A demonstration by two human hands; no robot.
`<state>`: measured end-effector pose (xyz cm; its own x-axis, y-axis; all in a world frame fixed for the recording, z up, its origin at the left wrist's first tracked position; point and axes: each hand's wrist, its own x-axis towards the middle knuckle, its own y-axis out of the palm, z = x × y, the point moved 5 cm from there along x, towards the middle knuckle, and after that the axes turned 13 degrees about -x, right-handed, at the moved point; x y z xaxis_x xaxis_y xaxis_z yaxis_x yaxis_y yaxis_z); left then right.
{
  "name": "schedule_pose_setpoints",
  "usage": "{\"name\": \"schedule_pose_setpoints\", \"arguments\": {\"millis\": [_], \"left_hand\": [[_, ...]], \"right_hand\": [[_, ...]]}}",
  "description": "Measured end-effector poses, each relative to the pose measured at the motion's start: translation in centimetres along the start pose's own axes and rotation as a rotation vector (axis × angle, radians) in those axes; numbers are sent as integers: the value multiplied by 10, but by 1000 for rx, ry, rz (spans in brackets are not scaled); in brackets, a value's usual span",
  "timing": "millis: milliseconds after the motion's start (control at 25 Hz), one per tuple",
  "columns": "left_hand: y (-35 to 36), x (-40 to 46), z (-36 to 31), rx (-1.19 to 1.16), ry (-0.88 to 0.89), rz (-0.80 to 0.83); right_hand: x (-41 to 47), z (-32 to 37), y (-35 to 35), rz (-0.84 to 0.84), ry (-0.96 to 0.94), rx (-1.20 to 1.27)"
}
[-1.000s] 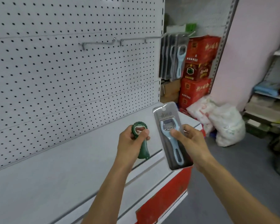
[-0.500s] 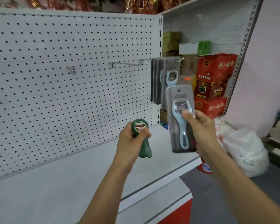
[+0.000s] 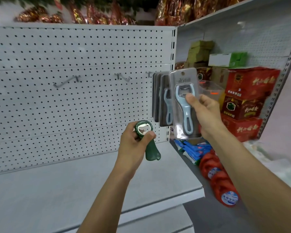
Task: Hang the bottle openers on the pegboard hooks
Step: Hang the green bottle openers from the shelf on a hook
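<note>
White pegboard behind. Light-blue bottle opener in clear blister pack pinched by right hand; bare dark-green opener gripped by left hand.

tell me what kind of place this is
Most likely a small shop or its stockroom: a white pegboard with display hooks, packaged bottle openers hanging on one, and stacked red cartons on the shelving alongside.
</note>
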<state>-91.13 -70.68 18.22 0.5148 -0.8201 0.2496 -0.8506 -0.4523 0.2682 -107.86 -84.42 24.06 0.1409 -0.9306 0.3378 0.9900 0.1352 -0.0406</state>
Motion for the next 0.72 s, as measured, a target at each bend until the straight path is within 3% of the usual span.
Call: {"name": "schedule_pose_setpoints", "arguments": {"millis": [280, 560, 640, 720], "left_hand": [[-1, 4, -11, 41, 78, -100], [-6, 8, -21, 58, 107, -109], [-9, 10, -25, 73, 118, -112], [-12, 12, -28, 85, 129, -113]], "right_hand": [[12, -24, 15, 77, 85, 7], [26, -41, 24, 29, 96, -42], [18, -43, 23, -82, 4, -178], [-5, -36, 23, -250, -220, -331]]}}
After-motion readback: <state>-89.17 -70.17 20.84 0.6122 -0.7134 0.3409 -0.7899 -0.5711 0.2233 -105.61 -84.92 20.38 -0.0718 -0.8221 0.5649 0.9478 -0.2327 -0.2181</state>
